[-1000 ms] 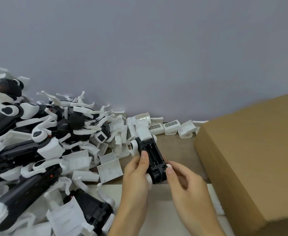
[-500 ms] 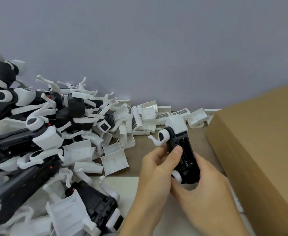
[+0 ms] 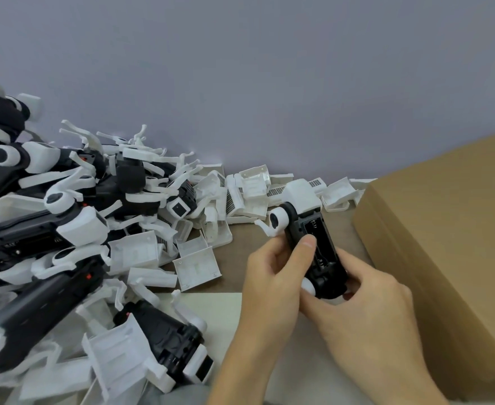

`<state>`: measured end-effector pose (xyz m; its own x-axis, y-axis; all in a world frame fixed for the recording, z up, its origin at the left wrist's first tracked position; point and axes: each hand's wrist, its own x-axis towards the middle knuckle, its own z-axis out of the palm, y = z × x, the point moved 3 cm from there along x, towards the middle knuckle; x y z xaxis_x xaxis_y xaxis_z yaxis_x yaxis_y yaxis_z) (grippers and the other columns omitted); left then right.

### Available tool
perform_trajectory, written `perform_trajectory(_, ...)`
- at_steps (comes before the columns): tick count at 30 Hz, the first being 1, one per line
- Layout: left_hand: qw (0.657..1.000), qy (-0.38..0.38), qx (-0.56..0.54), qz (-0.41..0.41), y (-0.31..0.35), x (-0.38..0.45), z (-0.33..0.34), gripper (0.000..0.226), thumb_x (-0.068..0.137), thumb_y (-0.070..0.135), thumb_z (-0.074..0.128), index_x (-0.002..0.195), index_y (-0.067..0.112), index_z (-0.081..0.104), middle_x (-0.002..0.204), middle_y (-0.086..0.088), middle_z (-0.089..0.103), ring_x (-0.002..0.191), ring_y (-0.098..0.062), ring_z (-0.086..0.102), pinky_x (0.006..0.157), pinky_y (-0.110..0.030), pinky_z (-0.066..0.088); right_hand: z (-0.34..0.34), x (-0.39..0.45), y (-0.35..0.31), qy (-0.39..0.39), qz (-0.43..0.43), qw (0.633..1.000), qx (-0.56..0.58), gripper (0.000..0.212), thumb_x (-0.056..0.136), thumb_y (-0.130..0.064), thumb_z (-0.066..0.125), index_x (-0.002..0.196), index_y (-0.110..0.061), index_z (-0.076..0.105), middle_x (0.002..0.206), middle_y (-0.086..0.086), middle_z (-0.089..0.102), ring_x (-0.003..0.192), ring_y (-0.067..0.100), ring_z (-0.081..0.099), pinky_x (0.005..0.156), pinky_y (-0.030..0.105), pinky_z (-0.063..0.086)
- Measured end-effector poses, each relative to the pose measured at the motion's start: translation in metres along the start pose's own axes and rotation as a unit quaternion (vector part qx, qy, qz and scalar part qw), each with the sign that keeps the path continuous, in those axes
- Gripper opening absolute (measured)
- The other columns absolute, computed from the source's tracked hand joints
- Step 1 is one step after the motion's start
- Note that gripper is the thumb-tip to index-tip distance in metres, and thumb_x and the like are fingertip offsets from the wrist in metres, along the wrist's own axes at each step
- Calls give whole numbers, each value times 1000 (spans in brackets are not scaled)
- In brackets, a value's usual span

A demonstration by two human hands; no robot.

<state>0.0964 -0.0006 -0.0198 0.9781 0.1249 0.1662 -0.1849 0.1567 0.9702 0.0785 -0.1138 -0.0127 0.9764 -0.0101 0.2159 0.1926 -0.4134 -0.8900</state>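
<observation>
I hold a small black and white plastic toy body (image 3: pixel 313 229) in both hands, just above the table, right of the middle. Its open battery bay faces up, with a white cap at the far end and a white hooked arm on its left. My left hand (image 3: pixel 272 276) grips its left side, with the thumb lying across the bay. My right hand (image 3: pixel 366 305) cups the near end from below and from the right.
A big heap of similar black and white toy parts (image 3: pixel 65 229) fills the left. Loose white covers (image 3: pixel 196 264) and barcode-labelled pieces (image 3: pixel 258 191) lie along the grey wall. A brown cardboard box (image 3: pixel 445 244) stands close on the right. A pale sheet (image 3: pixel 220 308) covers the near table.
Over the last second both hands carried the toy body from the table's middle to the right, towards the box; my right hand went from touching its near end to cupping it from below.
</observation>
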Motion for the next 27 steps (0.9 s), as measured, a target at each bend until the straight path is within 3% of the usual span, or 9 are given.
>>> perform_trajectory(6, 999, 4, 40, -2, -7, 2, 2, 17, 84, 29, 61, 97, 25, 73, 93, 4, 78, 87, -8, 73, 73, -17, 54, 9, 2, 13, -34, 5, 999, 11, 31, 73, -27, 77, 99, -42, 68, 82, -30, 70, 82, -11, 63, 63, 4, 44)
perform_trajectory(8, 998, 20, 53, 6, -6, 2, -1, 19, 82, 29, 59, 97, 29, 71, 90, 9, 78, 86, -6, 73, 75, -17, 54, 11, 3, 15, -52, -7, 998, 20, 47, 78, -21, 77, 115, -44, 62, 98, -28, 71, 97, -11, 62, 77, 7, 46)
perform_trajectory(10, 992, 38, 115, 20, -5, 2, -3, 19, 81, 31, 57, 96, 32, 69, 85, 12, 76, 94, -9, 70, 92, -33, 54, 11, 4, 17, -40, -9, 999, 20, 61, 82, -19, 76, 133, -42, 51, 124, -29, 61, 120, -13, 51, 98, 12, 42)
perform_trajectory(13, 951, 44, 299, 69, -4, 1, -5, 12, 84, 32, 53, 92, 32, 62, 77, 15, 68, 94, 6, 57, 112, -48, 27, 4, 8, 21, 9, 5, 996, 90, 69, 84, -16, 73, 145, -30, 45, 140, -19, 53, 132, -5, 45, 114, 32, 39)
perform_trajectory(15, 922, 17, 374, 96, -4, 0, -1, 20, 88, 18, 53, 101, 32, 59, 87, 19, 66, 97, 7, 53, 115, -42, 13, -1, 11, 21, 27, 17, 983, 182, 73, 75, -28, 79, 142, -29, 49, 134, -15, 61, 128, 1, 53, 108, 37, 45)
perform_trajectory(18, 905, -66, 405, 114, -6, -6, 8, 38, 86, 14, 44, 116, 34, 57, 110, 26, 61, 112, 9, 46, 113, -30, 7, -9, 13, 18, 70, 43, 960, 266, 92, 47, -48, 80, 133, -35, 51, 117, -16, 70, 104, -4, 67, 80, 15, 54)
perform_trajectory(20, 903, -106, 402, 112, -6, -8, 12, 39, 85, 24, 39, 119, 34, 55, 112, 27, 58, 114, 9, 44, 111, -26, 5, -14, 15, 18, 107, 56, 954, 276, 85, 44, -48, 80, 124, -30, 60, 103, -20, 74, 90, -6, 70, 66, 6, 50)
perform_trajectory(23, 898, -122, 406, 119, -5, -9, 15, 33, 88, 33, 41, 119, 35, 54, 113, 24, 60, 113, 5, 48, 112, -33, 11, -17, 16, 18, 126, 72, 950, 275, 67, 44, -46, 80, 107, -28, 70, 88, -21, 75, 78, -5, 71, 57, 5, 48)
perform_trajectory(27, 898, -125, 407, 108, -3, -11, 16, 34, 86, 43, 42, 118, 36, 53, 112, 22, 61, 111, 2, 51, 112, -41, 16, -17, 13, 15, 142, 68, 949, 274, 69, 39, -50, 80, 104, -30, 72, 86, -19, 76, 76, -2, 72, 57, 6, 49)
